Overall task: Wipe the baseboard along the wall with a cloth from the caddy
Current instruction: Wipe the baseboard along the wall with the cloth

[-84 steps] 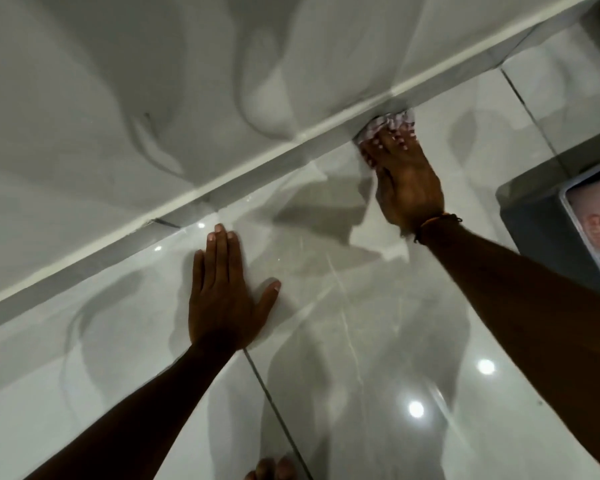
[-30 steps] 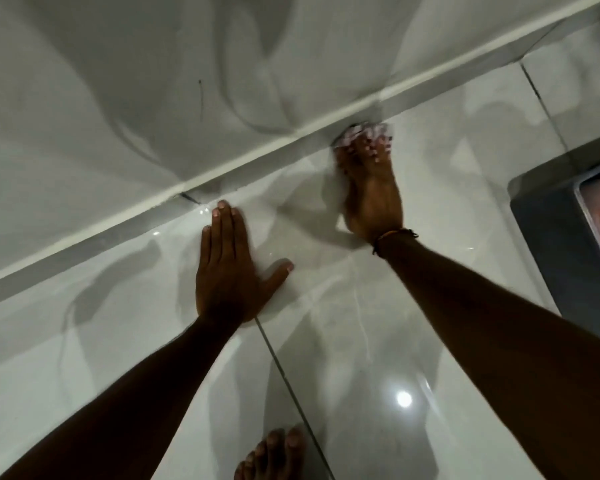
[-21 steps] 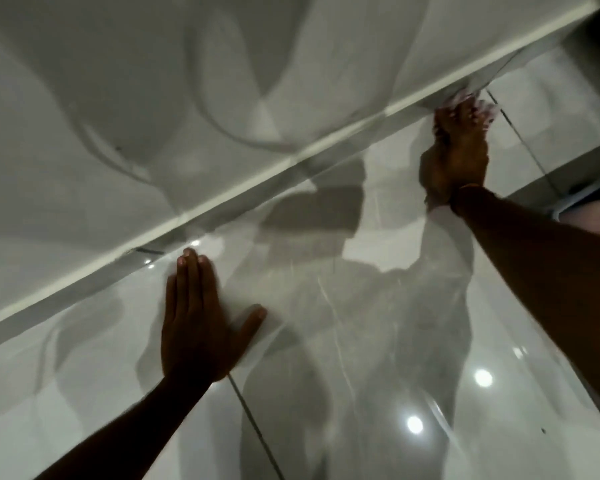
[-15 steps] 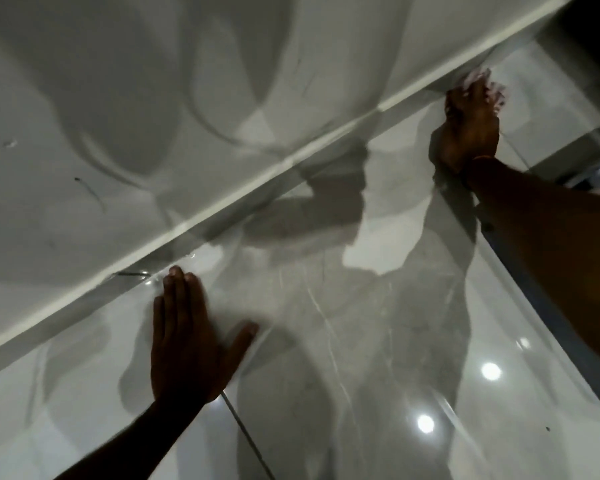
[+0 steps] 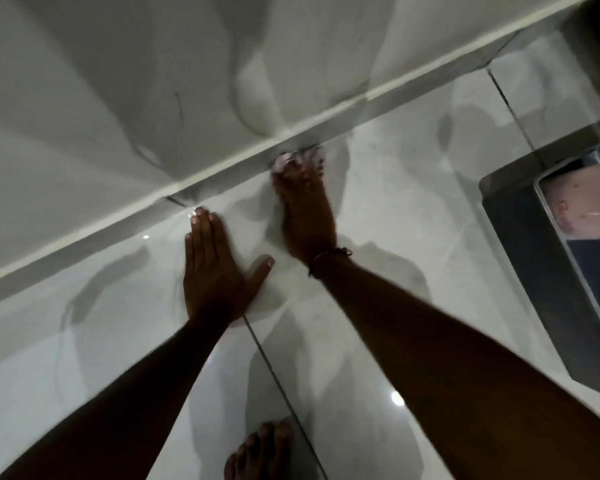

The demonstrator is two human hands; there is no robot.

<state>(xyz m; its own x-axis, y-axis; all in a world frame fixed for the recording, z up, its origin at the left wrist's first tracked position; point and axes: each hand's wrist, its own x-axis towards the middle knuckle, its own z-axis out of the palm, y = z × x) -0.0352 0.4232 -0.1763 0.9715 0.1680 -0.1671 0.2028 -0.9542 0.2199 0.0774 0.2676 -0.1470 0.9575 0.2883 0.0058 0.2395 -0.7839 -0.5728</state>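
A grey baseboard (image 5: 84, 251) with a white top edge runs diagonally from lower left to upper right along the white wall. My right hand (image 5: 307, 209) presses a small white and pink cloth (image 5: 293, 161) against the baseboard near the middle of the frame; only the cloth's edge shows past my fingertips. My left hand (image 5: 215, 268) lies flat and empty on the glossy floor tile, fingers together and thumb out, just left of the right hand and a short way from the baseboard.
A dark grey caddy (image 5: 548, 265) with a pale rim stands on the floor at the right edge. My bare foot (image 5: 260, 452) shows at the bottom centre. Dark grout lines (image 5: 278, 372) cross the shiny white tiles.
My right hand slid the cloth right along the baseboard, then back left to a spot close to my left hand. The left hand stayed flat on the floor.
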